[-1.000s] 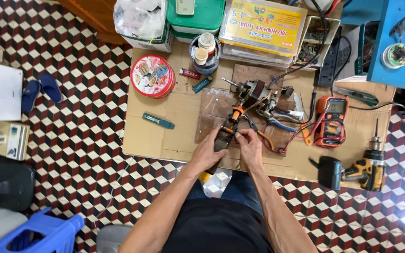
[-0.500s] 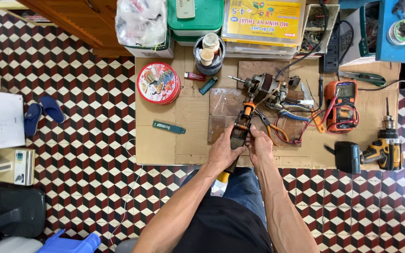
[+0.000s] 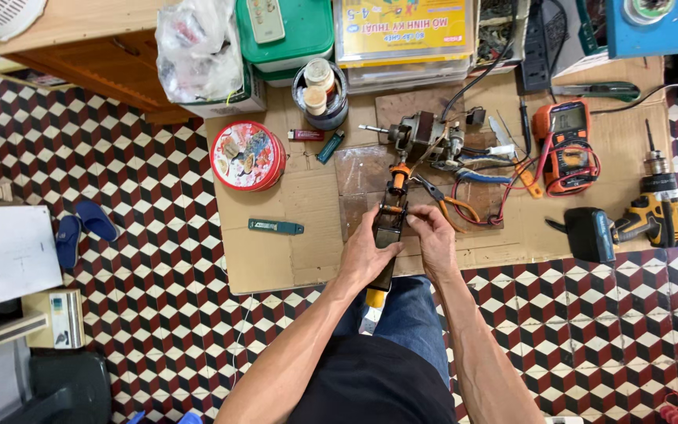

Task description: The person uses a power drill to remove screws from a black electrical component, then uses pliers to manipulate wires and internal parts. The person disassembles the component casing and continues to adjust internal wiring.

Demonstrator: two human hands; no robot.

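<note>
Dark, orange-collared hand tool (image 3: 390,224) held low over the cardboard sheet (image 3: 292,251) on the tiled floor, nose pointing toward the small motor assembly (image 3: 425,140); left hand (image 3: 366,255) wrapped around the tool's body, clamped firm; right hand (image 3: 435,239) pinching its upper side with fingertips, whether pressing or adjusting I cannot tell; judgement: left hand should keep the body steady while the right does fine work, wrists low; orange-handled pliers (image 3: 449,200) and red leads lie just beside; multimeter (image 3: 565,145) and cordless drill (image 3: 653,216) well apart to the right.
</note>
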